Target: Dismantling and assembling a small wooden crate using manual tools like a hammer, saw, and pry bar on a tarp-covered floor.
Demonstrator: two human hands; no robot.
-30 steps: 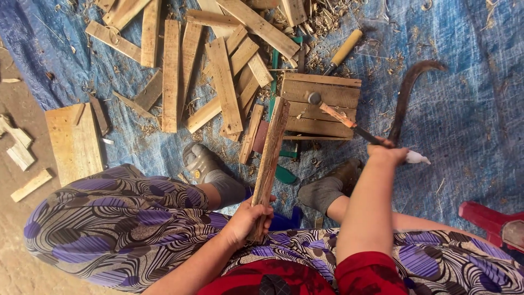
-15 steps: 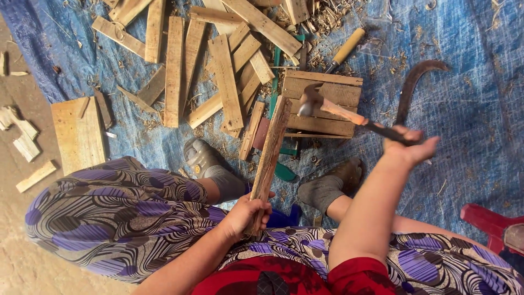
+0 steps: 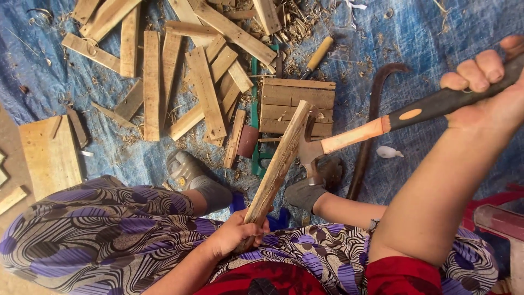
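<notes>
— what's in each grip?
— left hand [image 3: 232, 236] is clamped round the low end of a wooden slat [image 3: 277, 169]; right hand [image 3: 488, 90] is wrapped tight on the hammer [image 3: 349, 137] handle.
— and how do they lie?
— the slat's long axis climbs up-right from the lap; the hammer head meets its top end (over the blue tarp [image 3: 431, 33], near the small pallet [image 3: 297, 106]).

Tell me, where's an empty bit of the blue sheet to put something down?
Bare blue sheet lies right of the curved iron bar, around the small white bit. A smaller patch sits left of the plank pile, above the pale board. The middle is crowded with planks, shavings and the slatted panel.
</notes>
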